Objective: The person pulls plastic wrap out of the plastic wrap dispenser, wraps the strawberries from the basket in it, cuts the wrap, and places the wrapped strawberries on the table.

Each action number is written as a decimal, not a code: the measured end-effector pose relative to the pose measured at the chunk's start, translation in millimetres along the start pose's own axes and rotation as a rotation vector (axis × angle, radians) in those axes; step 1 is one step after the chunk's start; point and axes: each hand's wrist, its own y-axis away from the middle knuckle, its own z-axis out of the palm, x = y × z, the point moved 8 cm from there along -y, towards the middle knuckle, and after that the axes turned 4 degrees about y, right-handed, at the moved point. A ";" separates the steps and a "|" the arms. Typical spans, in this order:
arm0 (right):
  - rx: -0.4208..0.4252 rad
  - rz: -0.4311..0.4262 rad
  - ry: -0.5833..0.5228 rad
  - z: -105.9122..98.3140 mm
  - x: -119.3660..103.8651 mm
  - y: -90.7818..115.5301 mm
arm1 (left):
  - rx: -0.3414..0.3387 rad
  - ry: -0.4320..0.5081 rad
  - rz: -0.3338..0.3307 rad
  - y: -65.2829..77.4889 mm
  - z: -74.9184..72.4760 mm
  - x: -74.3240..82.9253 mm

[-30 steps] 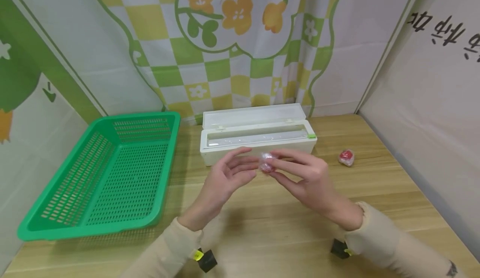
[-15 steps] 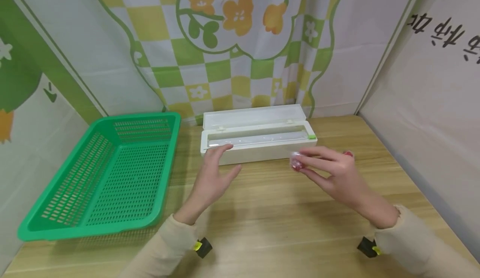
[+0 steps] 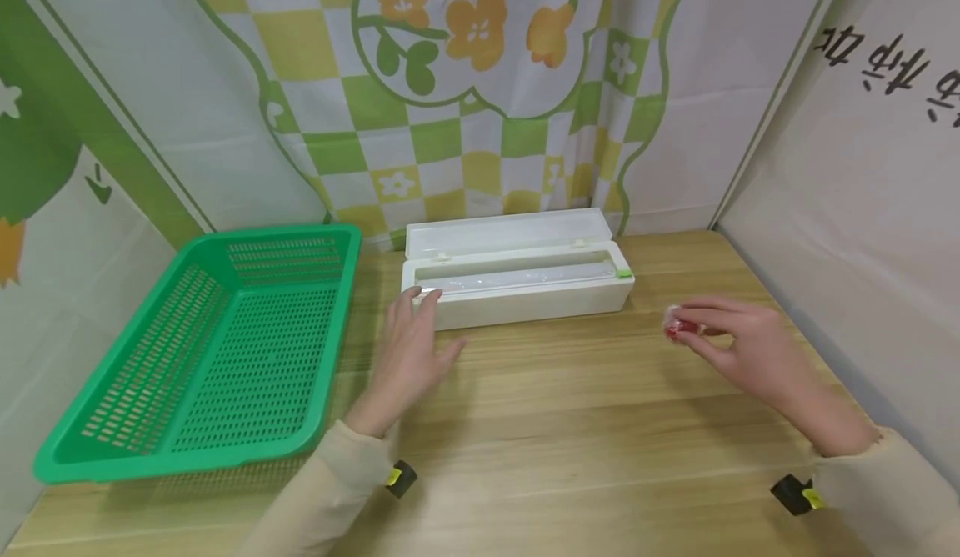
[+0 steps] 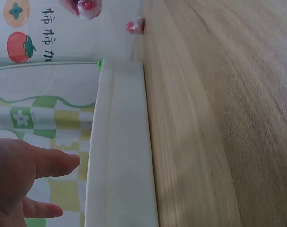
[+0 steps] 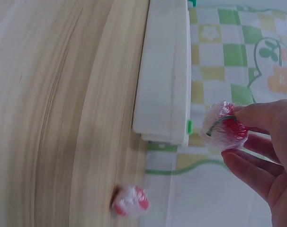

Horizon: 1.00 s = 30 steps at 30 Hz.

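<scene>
My right hand (image 3: 757,353) pinches a small red bundle in clear wrap (image 5: 227,127) between thumb and fingers, held up above the table. A thin green curved strip shows on its red part. A second wrapped red bundle (image 5: 130,201) lies on the table near the right end of the white cling film box; in the head view the right hand and held bundle cover its spot. My left hand (image 3: 405,357) holds nothing, its fingers loosely spread, fingertips at the front left corner of the white box (image 3: 525,303). The box's lid (image 3: 510,236) stands raised, with a pale roll (image 3: 517,278) inside.
A green plastic basket (image 3: 318,382) with perforated sides stands on the left of the wooden table (image 3: 555,457). A checkered, flowered curtain (image 3: 480,140) hangs behind the box. A white printed wall (image 3: 847,207) borders the right side.
My right hand has carried the wrapped bundle rightward, from in front of the box to near the second one. The left hand has drawn away to the left, toward the box's left corner.
</scene>
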 end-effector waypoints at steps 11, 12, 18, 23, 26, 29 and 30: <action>-0.295 0.137 0.157 8.6 37.3 20.1 | -0.048 -0.029 -0.044 -3.5 3.5 -12.0; -0.331 0.157 0.160 11.1 40.8 22.7 | -0.051 -0.032 -0.045 -3.6 3.8 -12.5; -0.489 0.214 0.209 24.9 57.9 35.1 | -0.066 -0.046 -0.052 -4.6 6.8 -15.7; -0.562 0.207 0.234 37.1 65.8 38.0 | -0.070 -0.044 -0.057 -4.6 8.8 -18.5; -0.575 0.190 0.241 42.6 68.4 39.1 | -0.070 -0.041 -0.061 -4.7 9.8 -19.6; -0.580 0.169 0.255 46.4 69.1 40.4 | -0.069 -0.038 -0.062 -4.7 10.5 -20.4; -0.583 0.161 0.257 47.7 68.9 40.8 | -0.068 -0.039 -0.061 -4.6 10.4 -20.6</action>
